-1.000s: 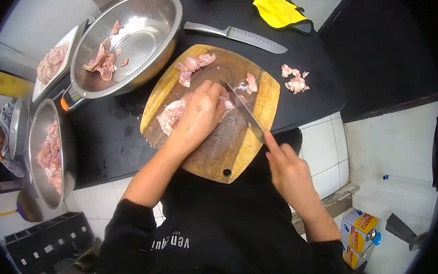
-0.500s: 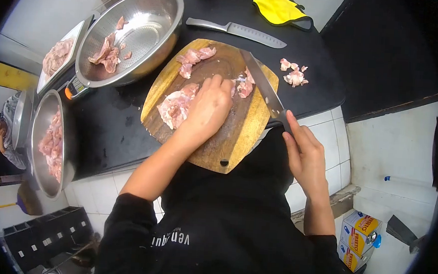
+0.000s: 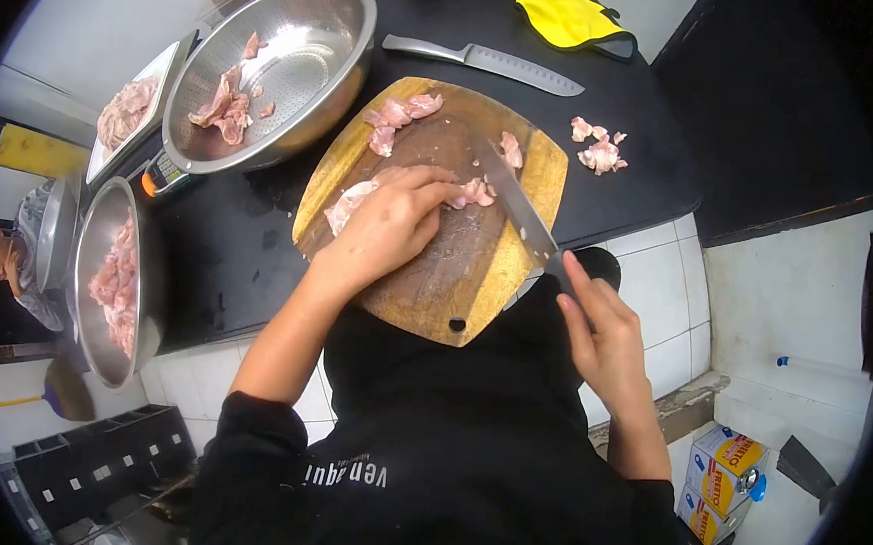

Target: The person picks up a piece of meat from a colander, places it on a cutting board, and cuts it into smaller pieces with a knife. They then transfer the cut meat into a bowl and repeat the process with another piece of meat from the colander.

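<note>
A wooden cutting board [image 3: 420, 296] lies in front of me with raw meat on it, which looks like chicken. My left hand [image 3: 389, 225] presses down on a large piece of meat [image 3: 346, 207], mostly hidden under the palm. Its curled fingertips hold a narrow end of meat [image 3: 474, 193]. In my right hand [image 3: 607, 338] is the handle of a kitchen knife [image 3: 520, 213]; the blade slants across the board just right of that end. A small cut piece [image 3: 510, 149] lies beyond the blade. Several more pieces [image 3: 398, 118] sit at the board's far edge.
A steel colander [image 3: 295, 59] with some meat stands behind left, and a steel bowl [image 3: 95, 292] of meat at the left. A second knife [image 3: 489, 64], a yellow cloth [image 3: 569, 16] and trimmings [image 3: 599, 153] lie beyond the board. Another person's hand [image 3: 3, 256] shows far left.
My left hand has shifted left and flattened over the large piece, its fingers reaching toward the blade. The knife has moved slightly down and left relative to the board, toward the meat's end.
</note>
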Demonstrator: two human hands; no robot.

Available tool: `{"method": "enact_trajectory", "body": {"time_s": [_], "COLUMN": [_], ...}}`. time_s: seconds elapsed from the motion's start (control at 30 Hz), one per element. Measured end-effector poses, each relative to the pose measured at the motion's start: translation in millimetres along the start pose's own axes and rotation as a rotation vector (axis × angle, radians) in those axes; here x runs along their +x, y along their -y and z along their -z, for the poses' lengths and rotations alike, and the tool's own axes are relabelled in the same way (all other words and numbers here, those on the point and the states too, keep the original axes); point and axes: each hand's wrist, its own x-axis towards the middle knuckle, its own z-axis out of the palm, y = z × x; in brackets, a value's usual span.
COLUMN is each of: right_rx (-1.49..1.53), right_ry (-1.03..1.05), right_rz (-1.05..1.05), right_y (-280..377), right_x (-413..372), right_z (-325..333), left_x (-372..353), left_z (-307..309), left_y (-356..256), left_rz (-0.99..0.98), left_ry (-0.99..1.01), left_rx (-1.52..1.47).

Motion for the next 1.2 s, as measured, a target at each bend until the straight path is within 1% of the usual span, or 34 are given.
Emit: {"method": "enact_trajectory", "body": {"time_s": [0.03,0.07,0.1,0.13,0.2,0.33,0.4,0.53,0.6,0.73,0.83,0.87,0.93,0.97,1.0,1.03,1.07,1.1,1.13,1.17,1.2], "right_rx": [0.001,0.002,-0.005,-0.006,-0.030,-0.078,-0.168,-0.282,-0.313,-0.325,-0.289,-0.241,-0.191,-0.186,-0.181,-0.173,-0.172,-0.217,-0.263,-0.291,-0.293], "right_ry": [0.028,0.055,0.047,0.050,0.082,0.096,0.145,0.177,0.141,0.155,0.160,0.160,0.162,0.098,0.033,-0.045,-0.047,-0.052,-0.058,-0.057,-0.061], "right_rz": [0.001,0.003,0.048,0.050,0.046,0.070,0.064,0.049,0.118,0.150,0.113,0.098,0.072,0.061,0.055,0.087,0.097,0.025,-0.051,-0.058,-0.056], "right_y": [3.7,6.2,6.1,7.5,10.3,14.8,18.9,20.9,13.7,13.5,10.0,6.9,6.8,7.9,9.3,9.5,11.7,14.8,15.9,10.5,8.3], "right_x": [0.1,0.3,0.1,-0.4,-2.1,-5.2,-7.2,-3.5,9.0,17.8,11.3,11.9,11.7,15.8,19.6,19.9,19.1,16.8,13.5,9.2,5.2], "right_z": [-1.7,-3.0,-5.6,-6.4,-6.9,-5.9,-6.0,-16.9,-29.4,-29.8,-15.1,-10.4,-5.9,-4.3,-2.9,-0.7,3.0,8.2,12.2,11.7,7.0], "left_x": [-0.1,0.7,1.2,1.2,2.7,6.1,8.1,12.4,13.9,11.4,8.9,9.7,18.7,22.9,24.8,25.8,25.0,22.5,20.2,19.5,21.8], "left_z": [-2.3,-5.0,-7.1,-9.2,-13.8,-19.3,-20.6,-16.4,-14.3,-20.3,-14.2,-9.9,7.6,17.0,20.6,24.5,27.2,28.3,28.8,28.3,26.7], "left_y": [-0.8,-1.9,-2.7,-3.0,-3.2,-3.9,-4.0,-3.1,-1.2,2.3,22.2,27.1,28.9,27.9,36.6,47.8,56.1,57.8,58.2,59.4,63.6], "left_rz": [0.005,0.062,0.120,0.123,0.167,0.096,0.121,0.107,0.055,0.094,0.237,0.239,0.211,0.184,0.255,0.245,0.237,0.236,0.334,0.432,0.428], "left_ry": [-0.002,-0.039,-0.076,-0.078,-0.073,-0.118,-0.076,0.003,0.047,0.025,-0.105,-0.106,-0.261,-0.304,-0.263,-0.218,-0.173,-0.179,-0.099,-0.016,-0.020], "left_rx": [-0.003,-0.037,-0.070,-0.070,0.022,0.022,0.045,-0.001,-0.039,0.063,0.065,0.063,-0.053,-0.012,0.058,0.107,0.156,0.161,0.130,0.097,0.097]}}
